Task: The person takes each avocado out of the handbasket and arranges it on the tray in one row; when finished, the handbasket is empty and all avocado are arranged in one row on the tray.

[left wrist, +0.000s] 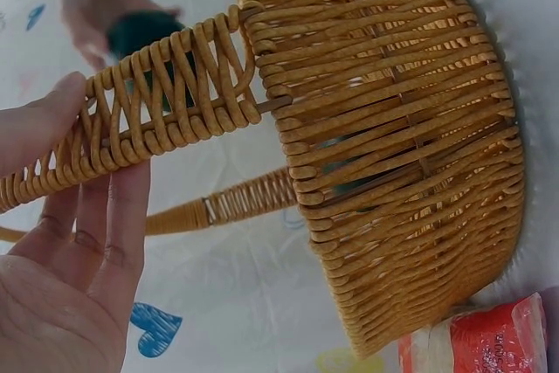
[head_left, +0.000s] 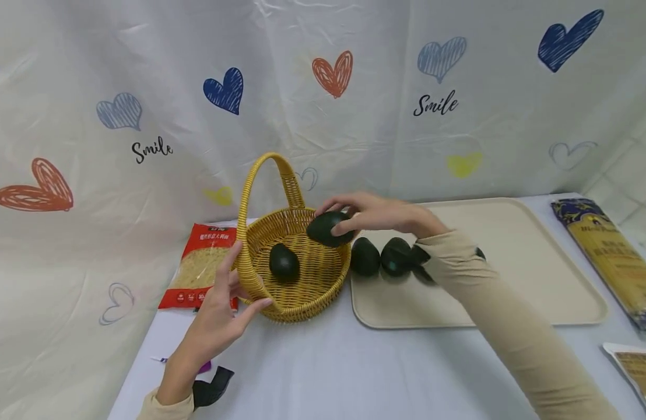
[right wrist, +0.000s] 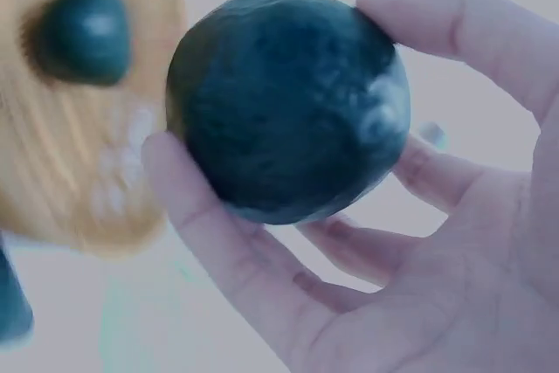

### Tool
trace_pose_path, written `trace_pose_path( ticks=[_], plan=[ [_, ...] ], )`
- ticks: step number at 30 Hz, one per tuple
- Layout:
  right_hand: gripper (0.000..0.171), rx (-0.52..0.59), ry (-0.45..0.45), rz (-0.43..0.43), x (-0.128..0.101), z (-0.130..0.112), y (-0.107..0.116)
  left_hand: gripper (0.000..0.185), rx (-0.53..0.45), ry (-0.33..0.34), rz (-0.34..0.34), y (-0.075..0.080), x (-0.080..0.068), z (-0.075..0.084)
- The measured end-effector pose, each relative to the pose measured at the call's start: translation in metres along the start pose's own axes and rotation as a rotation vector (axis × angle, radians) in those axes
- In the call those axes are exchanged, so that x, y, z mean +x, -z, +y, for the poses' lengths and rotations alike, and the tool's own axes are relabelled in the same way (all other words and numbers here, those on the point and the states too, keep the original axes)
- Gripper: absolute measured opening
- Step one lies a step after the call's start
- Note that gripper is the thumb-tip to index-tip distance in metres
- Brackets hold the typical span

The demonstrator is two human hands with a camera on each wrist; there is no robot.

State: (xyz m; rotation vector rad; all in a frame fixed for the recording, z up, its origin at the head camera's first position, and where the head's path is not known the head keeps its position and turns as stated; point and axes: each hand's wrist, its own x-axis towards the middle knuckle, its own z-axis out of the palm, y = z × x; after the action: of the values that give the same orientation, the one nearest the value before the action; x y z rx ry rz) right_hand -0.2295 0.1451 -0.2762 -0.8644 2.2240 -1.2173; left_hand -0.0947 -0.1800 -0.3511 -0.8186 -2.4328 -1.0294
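Basket (head_left: 302, 294): wicker, one avocado (head_left: 284, 261) inside.
Left hand (head_left: 218, 315): fingers straight, steadying handle base.
Right hand (head_left: 378, 213): gripping dark avocado (head_left: 329, 228) above rim.
Tray (head_left: 538, 291): more avocados (head_left: 381, 256) just beside basket.
Packet (head_left: 201, 265): behind left hand.

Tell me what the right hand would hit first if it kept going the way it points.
Probably the basket. The right hand, gripping an avocado, points left over the rim; going on, it would likely meet the handle. Depth is unclear.
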Motion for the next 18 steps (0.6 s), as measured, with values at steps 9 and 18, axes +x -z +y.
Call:
trace_pose_path(
  ticks=[9, 18],
  plan=[
    [0.046, -0.029, -0.113, 0.449, -0.152, 0.024, 0.073, 0.130, 0.016, 0.044, 0.005, 0.000, 0.000, 0.006],
    [0.038, -0.142, -0.299, 0.615, -0.229, 0.102, 0.084, 0.130, -0.001, 0.058, 0.005, -0.001, -0.001, 0.009]
  ],
)
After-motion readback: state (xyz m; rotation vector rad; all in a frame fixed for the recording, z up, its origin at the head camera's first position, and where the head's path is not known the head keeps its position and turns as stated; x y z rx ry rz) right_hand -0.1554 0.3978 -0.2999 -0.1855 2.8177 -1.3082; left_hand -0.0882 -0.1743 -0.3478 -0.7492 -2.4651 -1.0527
